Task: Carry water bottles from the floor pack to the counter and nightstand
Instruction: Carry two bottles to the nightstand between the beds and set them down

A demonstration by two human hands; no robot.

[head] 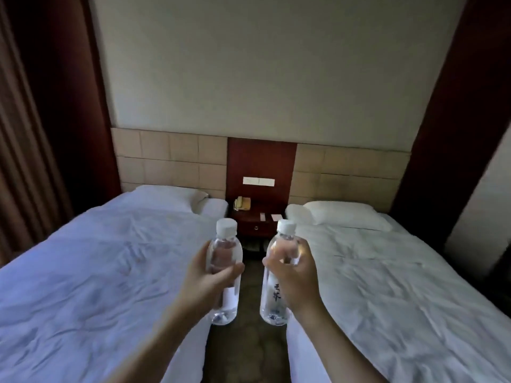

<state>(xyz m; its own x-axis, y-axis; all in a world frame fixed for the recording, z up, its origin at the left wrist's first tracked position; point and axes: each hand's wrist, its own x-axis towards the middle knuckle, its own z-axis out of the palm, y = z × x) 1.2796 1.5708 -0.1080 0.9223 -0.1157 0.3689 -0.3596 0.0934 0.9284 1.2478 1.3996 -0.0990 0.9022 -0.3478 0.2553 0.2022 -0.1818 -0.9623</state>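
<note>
The left hand [206,275] has its fingers wrapped around a clear water bottle [224,272], held upright over the aisle between two beds. The right hand [294,280] grips a second bottle [278,275] just beside it, tilted slightly. Ahead, against the wall, stands the nightstand [258,221], a telephone [242,203] on its surface.

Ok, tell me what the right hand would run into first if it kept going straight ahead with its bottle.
Probably the nightstand. The right hand grips its bottle in the aisle between the two beds, and nothing shows in the way short of the nightstand's front edge. Depth is hard to judge, so it could brush the right bed first.
</note>
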